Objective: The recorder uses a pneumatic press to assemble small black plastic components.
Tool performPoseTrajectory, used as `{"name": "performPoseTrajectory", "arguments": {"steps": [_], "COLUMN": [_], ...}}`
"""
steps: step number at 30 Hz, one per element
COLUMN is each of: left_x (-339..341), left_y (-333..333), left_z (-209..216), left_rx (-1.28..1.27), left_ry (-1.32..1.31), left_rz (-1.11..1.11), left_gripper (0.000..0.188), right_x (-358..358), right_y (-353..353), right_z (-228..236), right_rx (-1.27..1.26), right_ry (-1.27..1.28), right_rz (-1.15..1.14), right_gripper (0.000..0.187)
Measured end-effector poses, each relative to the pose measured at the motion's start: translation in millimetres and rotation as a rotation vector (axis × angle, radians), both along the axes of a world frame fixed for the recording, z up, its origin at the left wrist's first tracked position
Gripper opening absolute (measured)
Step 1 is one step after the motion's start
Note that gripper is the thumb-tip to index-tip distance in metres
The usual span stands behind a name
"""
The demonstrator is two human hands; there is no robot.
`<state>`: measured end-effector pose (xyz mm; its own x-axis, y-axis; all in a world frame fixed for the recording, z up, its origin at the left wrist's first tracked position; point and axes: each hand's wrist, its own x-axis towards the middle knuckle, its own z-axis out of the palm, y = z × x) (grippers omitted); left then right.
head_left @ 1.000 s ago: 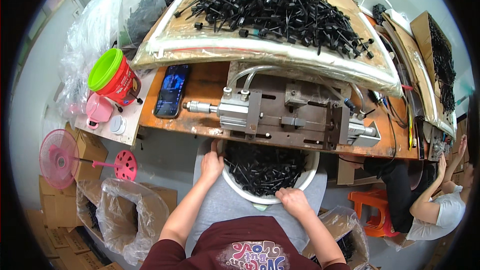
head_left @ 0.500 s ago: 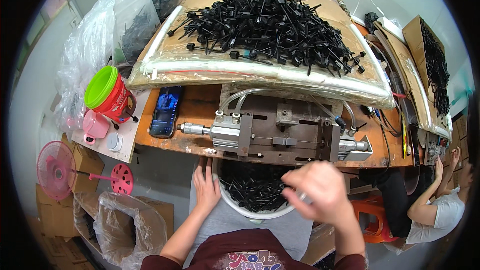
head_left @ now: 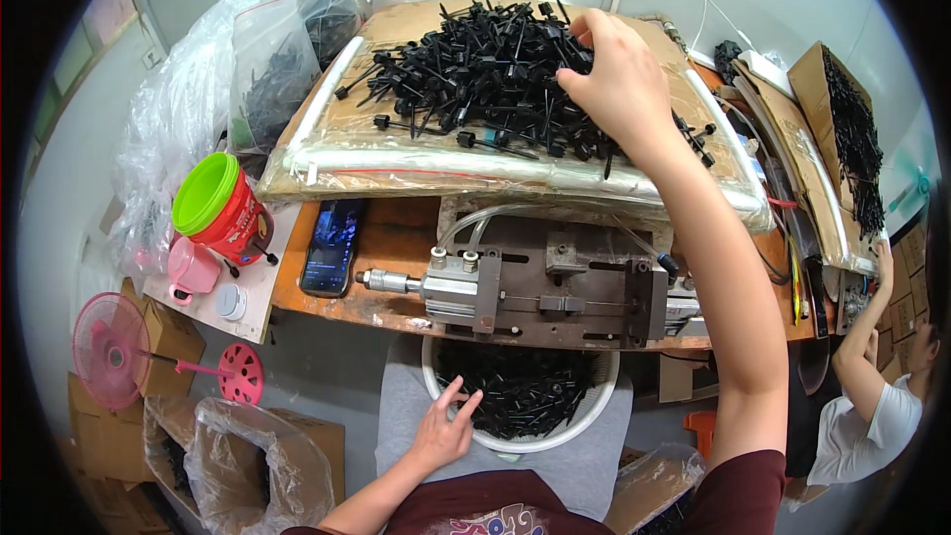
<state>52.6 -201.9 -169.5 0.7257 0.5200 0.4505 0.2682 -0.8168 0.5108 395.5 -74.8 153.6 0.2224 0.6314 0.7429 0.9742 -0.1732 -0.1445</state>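
A heap of black plastic pieces, thin stems with thick heads (head_left: pixel 475 69), lies on a tape-edged cardboard board (head_left: pixel 396 160). My right hand (head_left: pixel 619 79) reaches over the heap's right side, thumb and fingers apart in a curve, and nothing shows between them. On my lap stands a white basket (head_left: pixel 606 376) holding many small black parts (head_left: pixel 525 391). My left hand (head_left: pixel 444 431) is at the basket's near left rim, its fingers spread near the parts. Between board and basket sits a metal clamping fixture (head_left: pixel 565 282) with air cylinders and clear hoses, partly hidden by my right forearm.
Left on the bench lie a phone (head_left: pixel 331 248), a red bucket with green rim (head_left: pixel 223 208) and a pink cup (head_left: pixel 193 266). A pink fan (head_left: pixel 109 350) and a plastic-lined box (head_left: pixel 233 461) stand lower left. A co-worker (head_left: pixel 872 426) sits at right beside another board.
My right hand has moved from above the basket up to the heap on the board. My left hand has shifted from the basket's outer left side to its near left rim.
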Motion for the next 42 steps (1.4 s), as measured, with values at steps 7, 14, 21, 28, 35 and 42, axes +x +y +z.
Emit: {"name": "performPoseTrajectory", "arguments": {"steps": [7,14,21,28,35,42], "left_x": [1.2,-2.6,22.7,51.2,89.6,104.1], "left_y": [2.7,2.7,-25.4,-22.1,-58.0,-83.6], "left_z": [0.0,4.5,84.4,206.1,272.5,259.9], "left_rx": [-0.078,-0.215,-0.282,-0.799,-1.530,-1.851], "left_ry": [0.007,-0.004,-0.191,-0.712,-1.188,-1.135], "left_rz": [0.031,0.017,-0.341,-0.874,-1.496,-1.886], "left_gripper": [0.069,0.065,0.051,0.032,0.016,0.035], "right_x": [20.5,24.9,62.6,69.6,88.0,87.0], "right_y": [51.3,59.8,53.8,52.4,48.5,45.0], "right_z": [4.0,4.1,6.5,13.1,19.8,44.1], "right_rx": [-0.248,-0.221,-0.217,-0.136,-0.025,0.061], "right_ry": [0.253,0.174,0.176,0.299,0.523,0.704], "right_rz": [-0.192,-0.020,0.109,0.170,0.227,0.268], "right_gripper": [0.049,0.046,0.038,0.037,0.031,0.030]}}
